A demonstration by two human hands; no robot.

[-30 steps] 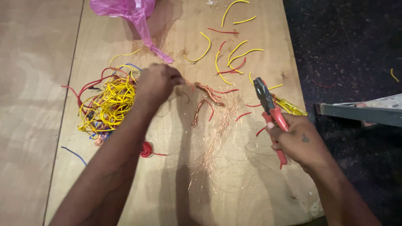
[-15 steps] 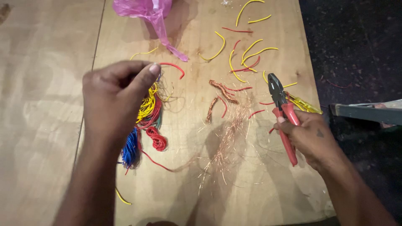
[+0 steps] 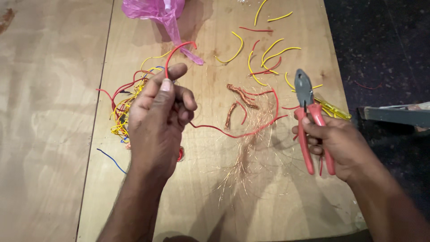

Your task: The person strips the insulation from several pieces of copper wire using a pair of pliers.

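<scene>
My left hand (image 3: 156, 118) pinches a long red wire (image 3: 233, 132) between thumb and fingers. One end loops up above the hand; the rest trails right across the wooden board (image 3: 201, 197). My right hand (image 3: 338, 145) grips red-handled pliers (image 3: 309, 121), jaws closed and pointing away from me, near the wire's far end. A tangle of yellow, red and blue wires (image 3: 125, 105) lies just left of my left hand. Loose copper strands (image 3: 244, 148) and twisted copper bundles (image 3: 239, 96) lie between the hands.
Cut yellow and red wire pieces (image 3: 264, 56) are scattered at the top right of the board. A pink plastic bag (image 3: 156, 11) lies at the top edge. A yellow-handled tool (image 3: 333, 110) lies beside the pliers. A grey metal bar (image 3: 394, 115) sits on the dark floor to the right.
My left hand has left the wire tangle on the board and drawn a single red wire out of it. My right hand has kept hold of the pliers.
</scene>
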